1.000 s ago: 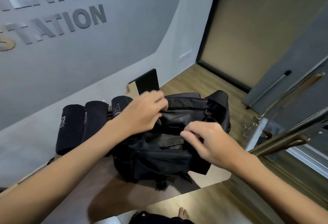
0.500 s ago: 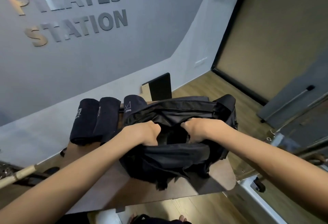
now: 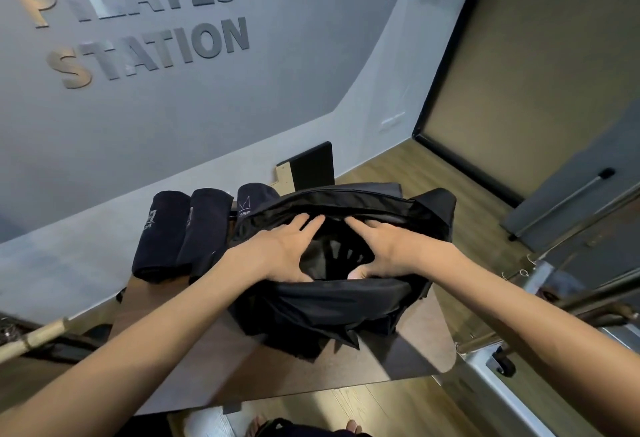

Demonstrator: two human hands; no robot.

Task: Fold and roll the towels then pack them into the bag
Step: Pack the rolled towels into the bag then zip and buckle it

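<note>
Black, soft fabric duffel bag [image 3: 329, 301], head view: it lies on a brown wooden counter [image 3: 194, 360], mouth facing up and spread wide, the dark interior showing between the two hands.

Left hand [image 3: 280, 249]: set at the left side of the opening, fingers straight and spread toward the far rim, thumb down at the near edge; it presses the fabric rather than clasping it. Judged purpose: to hold the mouth apart so a roll can go in.

Right hand [image 3: 377, 249]: mirrors it at the right side, fingers extended and flat against the far rim, thumb at the near lip, nothing clasped.

Three rolled dark navy towels [image 3: 183, 232], each with a pale printed logo: they lie side by side on the counter just left of the bag, the nearest one touching or partly tucked behind the bag's left end. They sit beside the left forearm, within easy reach, neither hand touching them. Judged stage: rolling done, packing not yet begun.

Grey wall with raised lettering [image 3: 145, 21]: behind the counter. Wooden floor [image 3: 398, 177]: beyond and below.
</note>
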